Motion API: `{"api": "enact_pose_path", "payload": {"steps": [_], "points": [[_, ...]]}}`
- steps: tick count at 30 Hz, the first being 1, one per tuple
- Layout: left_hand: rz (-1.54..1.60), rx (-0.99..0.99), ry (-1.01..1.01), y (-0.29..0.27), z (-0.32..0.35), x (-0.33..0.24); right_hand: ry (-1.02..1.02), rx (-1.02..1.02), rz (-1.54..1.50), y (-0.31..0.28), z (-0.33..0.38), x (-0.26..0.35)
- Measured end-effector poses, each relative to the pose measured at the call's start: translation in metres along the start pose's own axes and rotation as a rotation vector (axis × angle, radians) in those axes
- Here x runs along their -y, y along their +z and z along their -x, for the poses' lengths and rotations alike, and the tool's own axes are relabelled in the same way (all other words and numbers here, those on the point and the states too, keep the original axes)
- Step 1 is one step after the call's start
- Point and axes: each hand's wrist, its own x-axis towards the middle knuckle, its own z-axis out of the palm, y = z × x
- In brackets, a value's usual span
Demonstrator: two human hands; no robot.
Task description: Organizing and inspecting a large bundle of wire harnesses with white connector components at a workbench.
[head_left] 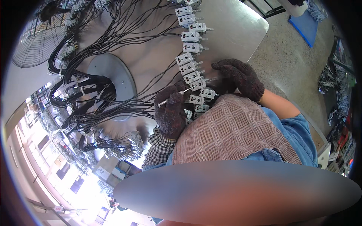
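Left grip (170, 111) — holding slim tool (182, 92), red-lettered sign (58, 208)

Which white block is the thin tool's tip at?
The bottom block of the slanted four near mid-picture; the left hand's tool ends at its left edge, at no other's.

One slim tool (181, 92), at least twelve white blocks (190, 37) in the row

There were one gloved left hand (170, 113) and one gloved right hand (241, 77), two in all. One checked apron (233, 128), one chequered sleeve (158, 148), one caged fan (39, 47), one round grey disc (107, 67) and one blue panel (302, 31) also showed. Black cables (98, 80) numbered in the dozens, overlapping too much for an exact count.
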Motion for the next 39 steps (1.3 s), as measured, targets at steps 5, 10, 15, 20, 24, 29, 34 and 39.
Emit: {"api": "enact_pose_path", "payload": {"steps": [5, 10, 15, 20, 24, 29, 34, 39], "points": [[-0.180, -0.010, 0.054, -0.010, -0.002, 0.005, 0.397, -0.053, -0.658, 0.000, 0.000, 0.012], [-0.074, -0.065, -0.017, -0.002, 0.000, -0.004, 0.221, -0.006, -0.324, 0.006, 0.006, -0.003], [-0.146, 0.064, 0.005, -0.015, -0.006, 0.004, 0.159, -0.035, -0.322, 0.003, 0.004, 0.000], [0.043, -0.085, -0.004, 0.007, -0.004, -0.002, 0.202, 0.011, -0.489, 0.005, 0.007, -0.009], [0.004, 0.071, -0.023, -0.006, -0.010, 0.001, 0.253, -0.013, -0.572, 0.007, 0.009, -0.011], [-0.537, 0.070, 0.127, -0.001, -0.011, -0.005, 0.203, 0.010, -0.432, 0.005, 0.005, -0.004], [-0.335, -0.009, 0.087, -0.004, -0.009, 0.002, 0.368, -0.001, -0.672, 0.001, 0.002, 0.004], [-0.007, 0.044, -0.049, -0.006, -0.010, 0.000, 0.467, -0.041, -0.797, 0.005, 0.004, -0.003]]}}
